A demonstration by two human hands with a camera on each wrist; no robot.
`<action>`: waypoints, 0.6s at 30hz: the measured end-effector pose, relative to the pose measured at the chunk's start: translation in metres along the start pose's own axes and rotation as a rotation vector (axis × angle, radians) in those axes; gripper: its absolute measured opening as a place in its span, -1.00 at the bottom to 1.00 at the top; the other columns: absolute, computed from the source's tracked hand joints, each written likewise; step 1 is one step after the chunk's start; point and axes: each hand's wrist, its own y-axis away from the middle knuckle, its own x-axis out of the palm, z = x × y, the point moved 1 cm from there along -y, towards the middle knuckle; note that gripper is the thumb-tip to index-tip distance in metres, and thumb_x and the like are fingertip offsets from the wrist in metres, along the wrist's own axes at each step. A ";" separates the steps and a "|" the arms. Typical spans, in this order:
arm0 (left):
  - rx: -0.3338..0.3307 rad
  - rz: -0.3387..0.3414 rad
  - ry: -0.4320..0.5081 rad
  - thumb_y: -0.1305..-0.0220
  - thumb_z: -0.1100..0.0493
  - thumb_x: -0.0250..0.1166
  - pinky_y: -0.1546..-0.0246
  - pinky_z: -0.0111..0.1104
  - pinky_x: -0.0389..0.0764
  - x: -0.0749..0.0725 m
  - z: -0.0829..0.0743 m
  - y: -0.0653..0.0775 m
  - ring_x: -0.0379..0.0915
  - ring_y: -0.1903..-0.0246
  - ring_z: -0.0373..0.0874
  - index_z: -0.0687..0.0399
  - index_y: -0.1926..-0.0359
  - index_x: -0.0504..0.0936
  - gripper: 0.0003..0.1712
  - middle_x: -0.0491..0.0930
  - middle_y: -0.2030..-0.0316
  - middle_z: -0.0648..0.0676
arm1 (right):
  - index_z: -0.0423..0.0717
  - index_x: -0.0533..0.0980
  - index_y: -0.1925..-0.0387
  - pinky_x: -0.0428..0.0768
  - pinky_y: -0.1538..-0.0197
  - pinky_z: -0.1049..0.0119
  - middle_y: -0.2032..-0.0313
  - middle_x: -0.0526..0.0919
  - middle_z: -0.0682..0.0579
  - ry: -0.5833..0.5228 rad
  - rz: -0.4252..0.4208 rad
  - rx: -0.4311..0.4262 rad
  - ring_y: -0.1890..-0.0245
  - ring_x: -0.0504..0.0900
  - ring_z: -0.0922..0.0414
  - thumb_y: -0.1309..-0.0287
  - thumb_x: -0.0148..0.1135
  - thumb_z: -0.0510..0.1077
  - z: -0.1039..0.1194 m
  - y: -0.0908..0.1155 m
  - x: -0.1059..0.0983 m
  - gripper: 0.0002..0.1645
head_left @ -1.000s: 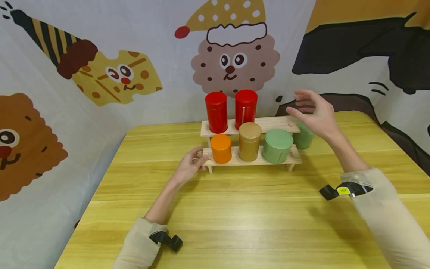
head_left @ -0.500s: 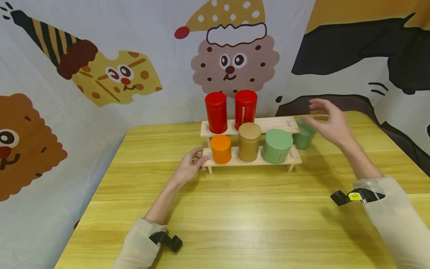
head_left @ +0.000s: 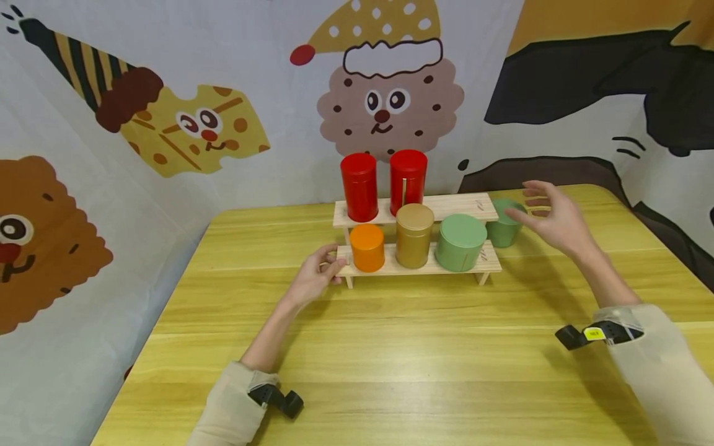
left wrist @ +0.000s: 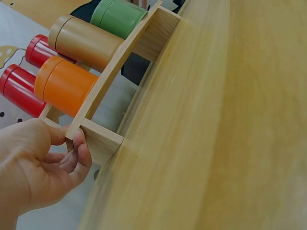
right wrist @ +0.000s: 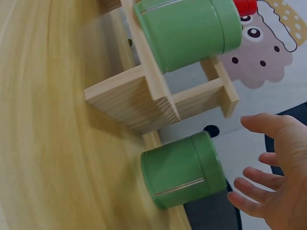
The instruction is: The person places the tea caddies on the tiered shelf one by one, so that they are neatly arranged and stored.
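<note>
My left hand (head_left: 313,275) pinches the left end of the lower tier of a two-tier wooden rack (left wrist: 108,79), thumb above and fingers beneath. My right hand (head_left: 560,220), fingers spread and holding nothing, hovers beside a green tin (right wrist: 182,170) that stands on the table just right of the rack. On the lower tier, from left to right, are an orange tin (head_left: 367,248), a gold tin (head_left: 414,236) and a second green tin (head_left: 460,243). Two taller red tins, one at the left end (head_left: 359,188) and one beside it (head_left: 415,173), stand on the upper tier.
The wood-grain table (head_left: 390,359) extends in front of the rack toward me. Behind it hangs a white cloth backdrop (head_left: 279,49) with cartoon prints. Both sleeves carry a black wrist camera, the right one (head_left: 597,334) with a yellow label.
My right hand has moved right and toward me, lowering from above the rack's right end to beside the green tin. My left hand keeps its place at the rack.
</note>
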 end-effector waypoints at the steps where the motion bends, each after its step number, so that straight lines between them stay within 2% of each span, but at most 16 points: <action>1: 0.000 0.000 -0.001 -0.55 0.22 0.14 0.09 -0.10 0.73 0.000 0.001 0.000 0.56 0.34 -0.06 0.41 -0.48 0.16 -0.36 0.47 0.06 0.30 | -0.26 0.16 -0.49 0.43 -0.18 -0.36 -0.31 0.34 -0.42 -0.006 0.007 0.002 -0.23 0.38 -0.42 -0.29 0.36 0.14 -0.002 0.000 0.001 -0.02; 11: 0.000 -0.004 -0.006 -0.55 0.23 0.13 0.11 -0.12 0.74 0.001 0.001 -0.001 0.55 0.37 -0.10 0.40 -0.48 0.17 -0.37 0.47 0.07 0.29 | -0.31 0.12 -0.50 0.37 -0.22 -0.42 -0.33 0.29 -0.48 -0.007 0.042 0.009 -0.23 0.33 -0.47 -0.26 0.40 0.10 -0.018 0.000 0.010 0.02; 18: -0.003 -0.004 -0.008 -0.55 0.20 0.14 0.09 -0.09 0.73 0.000 0.000 -0.001 0.55 0.35 -0.09 0.37 -0.49 0.17 -0.36 0.48 0.07 0.29 | -0.33 0.05 -0.52 0.38 -0.23 -0.42 -0.38 0.19 -0.51 0.013 0.092 0.030 -0.24 0.31 -0.49 -0.24 0.42 0.07 -0.026 -0.005 0.018 0.09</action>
